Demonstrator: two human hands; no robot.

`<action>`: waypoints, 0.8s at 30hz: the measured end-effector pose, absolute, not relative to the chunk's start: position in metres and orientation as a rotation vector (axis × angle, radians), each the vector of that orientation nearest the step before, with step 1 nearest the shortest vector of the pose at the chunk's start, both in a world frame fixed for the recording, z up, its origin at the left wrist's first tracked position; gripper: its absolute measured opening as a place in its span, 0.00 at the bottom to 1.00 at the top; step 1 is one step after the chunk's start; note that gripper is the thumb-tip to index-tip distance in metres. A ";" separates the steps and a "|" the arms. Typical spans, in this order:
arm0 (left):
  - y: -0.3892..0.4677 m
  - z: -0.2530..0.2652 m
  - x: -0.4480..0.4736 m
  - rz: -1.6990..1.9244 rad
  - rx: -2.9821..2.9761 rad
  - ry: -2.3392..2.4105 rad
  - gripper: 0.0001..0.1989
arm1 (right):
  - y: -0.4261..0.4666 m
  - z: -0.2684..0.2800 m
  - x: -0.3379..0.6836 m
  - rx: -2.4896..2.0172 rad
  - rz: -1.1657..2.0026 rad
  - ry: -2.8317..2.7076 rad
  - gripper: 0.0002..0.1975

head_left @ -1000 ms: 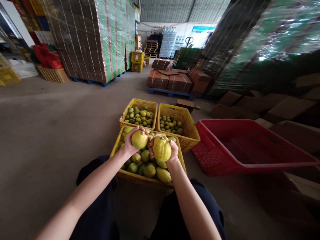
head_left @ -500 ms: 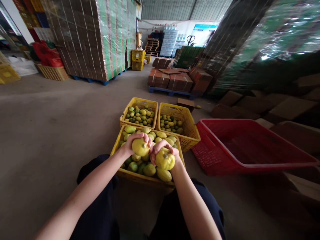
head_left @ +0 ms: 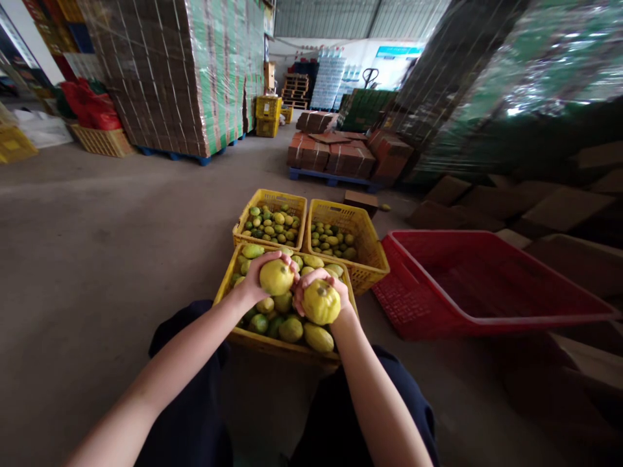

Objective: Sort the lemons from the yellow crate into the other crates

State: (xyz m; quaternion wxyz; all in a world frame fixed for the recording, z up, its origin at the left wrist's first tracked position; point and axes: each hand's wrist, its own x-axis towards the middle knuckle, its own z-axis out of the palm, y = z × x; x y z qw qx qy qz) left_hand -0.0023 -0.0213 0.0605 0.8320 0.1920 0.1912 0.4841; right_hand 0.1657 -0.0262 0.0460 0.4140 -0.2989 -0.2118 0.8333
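My left hand [head_left: 254, 281] is wrapped round a smooth yellow fruit [head_left: 276, 277], its stem end facing me. In my right hand [head_left: 342, 293] is another yellow fruit [head_left: 321, 302], lumpier and ribbed, gripped from the side and behind. The two hands are close together, both above the near yellow crate [head_left: 277, 349]. Oval green and yellow fruits [head_left: 291, 329] fill that crate; my hands hide part of them. The exact kind of fruit is unclear.
Two more yellow crates of smaller-looking fruit, a left one [head_left: 239, 232] and a right one [head_left: 372, 266], stand just beyond. A large red crate [head_left: 428, 311] is at the right, near cardboard pieces [head_left: 496, 202]. Farther back are bundled cardboard [head_left: 350, 159] and a wrapped pallet stack [head_left: 150, 78].
Both fruits are still held. The left one has shifted slightly right and up, and the right one has risen and turned a little in my fingers.
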 end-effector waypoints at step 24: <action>-0.007 0.046 0.012 1.217 -0.074 0.553 0.13 | -0.009 0.051 0.156 -0.825 1.713 -0.072 0.14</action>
